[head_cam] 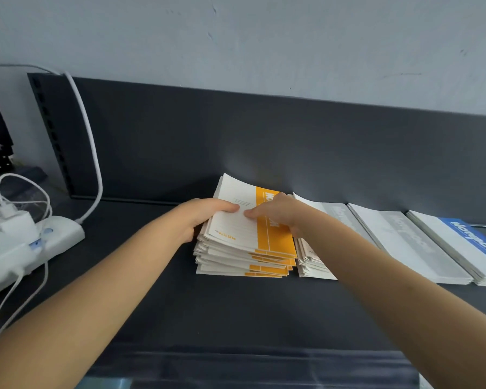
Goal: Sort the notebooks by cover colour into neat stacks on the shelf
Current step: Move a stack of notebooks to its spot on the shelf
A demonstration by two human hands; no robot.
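Four stacks sit in a row on the shelf, against its back panel, so the sorting looks well along. The orange stack is the tallest and the least tidy; its lower books are fanned and skewed, edges stepping out at the front.

Both hands are on its top notebook. The left hand grips the left edge, fingers curled under and thumb pressed on the cover. The right hand pinches the cover near the orange band, its thumb tip close to the left thumb. The book lies slightly askew on the pile – being set down or squared, by my guess.

Just beside it, partly behind the right arm, is a pale stack whose colour I cannot tell for sure. Then come a grey stack and a blue stack, both lying flat and even.

No loose notebooks show on the shelf. What seems left is neatening – chiefly aligning the orange pile.
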